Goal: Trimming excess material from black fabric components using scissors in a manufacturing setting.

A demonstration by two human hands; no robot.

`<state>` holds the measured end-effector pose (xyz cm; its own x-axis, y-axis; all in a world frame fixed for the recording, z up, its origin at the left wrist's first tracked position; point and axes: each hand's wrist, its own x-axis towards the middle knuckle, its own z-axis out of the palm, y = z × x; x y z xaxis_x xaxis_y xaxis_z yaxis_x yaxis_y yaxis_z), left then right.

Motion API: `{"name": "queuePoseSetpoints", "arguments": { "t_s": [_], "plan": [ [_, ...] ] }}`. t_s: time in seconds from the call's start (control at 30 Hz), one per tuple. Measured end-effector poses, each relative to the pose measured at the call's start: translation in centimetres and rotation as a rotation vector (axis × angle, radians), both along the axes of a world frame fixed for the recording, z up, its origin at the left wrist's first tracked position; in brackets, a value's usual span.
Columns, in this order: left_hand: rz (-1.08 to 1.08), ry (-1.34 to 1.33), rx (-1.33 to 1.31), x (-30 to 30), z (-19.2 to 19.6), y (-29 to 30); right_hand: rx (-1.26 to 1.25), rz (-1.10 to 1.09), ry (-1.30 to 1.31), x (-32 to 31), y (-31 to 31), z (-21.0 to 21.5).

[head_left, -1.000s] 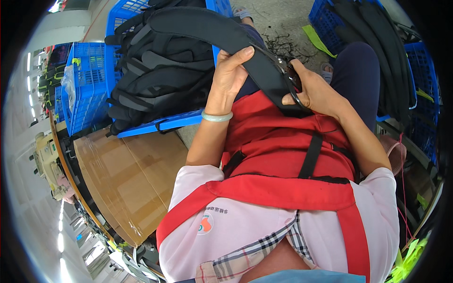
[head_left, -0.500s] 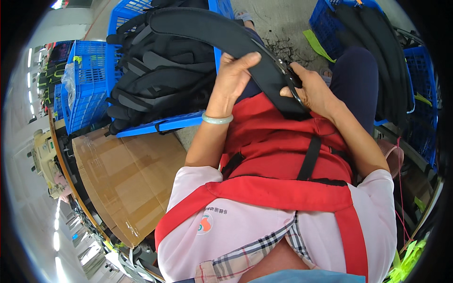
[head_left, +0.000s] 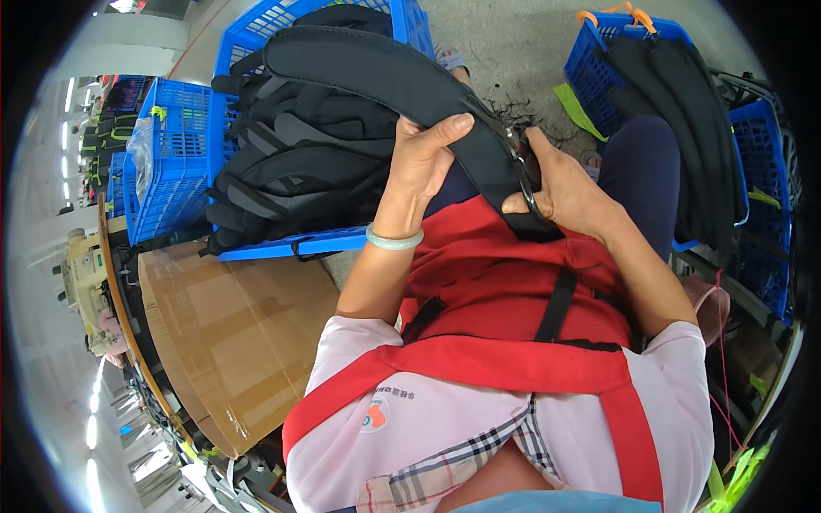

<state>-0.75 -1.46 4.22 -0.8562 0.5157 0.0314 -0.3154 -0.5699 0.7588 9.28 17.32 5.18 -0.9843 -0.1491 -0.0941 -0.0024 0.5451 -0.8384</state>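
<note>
A long, curved black padded strap [head_left: 368, 75] stretches from above the crate at left down to my lap, over my red apron [head_left: 479, 274]. My left hand [head_left: 425, 154] grips the strap near its middle, thumb on top and fingers underneath. Scissors [head_left: 519, 158] with dark handles lie along the strap's right edge, and my right hand [head_left: 560, 184] is closed round their handles. The blades point up and away along that edge; their tips are hard to make out against the black cloth.
A blue crate [head_left: 299, 245] heaped with black and grey straps [head_left: 291, 154] stands ahead on the left. Beneath it sits a brown cardboard box [head_left: 239, 342]. At right, another blue crate [head_left: 590, 51] carries long black pieces [head_left: 663, 111]. Dark thread scraps [head_left: 513, 111] litter the floor.
The view has shifted slightly, so the surroundings sit a little lower. The scissors have slid slightly down the strap's edge with my right hand; my left hand keeps its hold.
</note>
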Motion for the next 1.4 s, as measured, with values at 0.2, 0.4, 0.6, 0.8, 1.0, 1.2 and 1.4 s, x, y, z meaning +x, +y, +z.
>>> {"name": "queuePoseSetpoints", "arguments": {
  "t_s": [0.2, 0.4, 0.6, 0.8, 1.0, 1.2, 1.4],
  "plan": [
    [-0.017, -0.02, -0.006, -0.2, 0.0, -0.1, -0.146, 0.001, -0.089, -0.3, 0.1, -0.5],
    [-0.01, -0.037, -0.022, -1.0, 0.3, -0.2, -0.081, -0.037, -0.12, -0.3, 0.5, -0.1],
    [0.021, 0.065, -0.022, -0.6, 0.2, 0.5, -0.004, -0.052, 0.067, -0.2, 0.3, -0.1],
    [-0.007, -0.048, -0.078, -0.3, 0.5, 0.5, -0.094, -0.016, -0.072, -0.3, 0.7, 0.4],
    [0.005, -0.073, -0.022, -0.2, 0.5, 0.5, -0.189, -0.038, -0.101, -0.3, 0.9, 0.1],
    [-0.016, 0.027, -0.036, -0.5, 0.6, 0.6, -0.198, -0.048, 0.034, -0.4, 1.2, -0.1],
    [0.031, 0.154, 0.004, -2.3, 3.7, 0.1, -0.155, -0.049, 0.002, -0.9, 1.1, 1.6]
  ]
}}
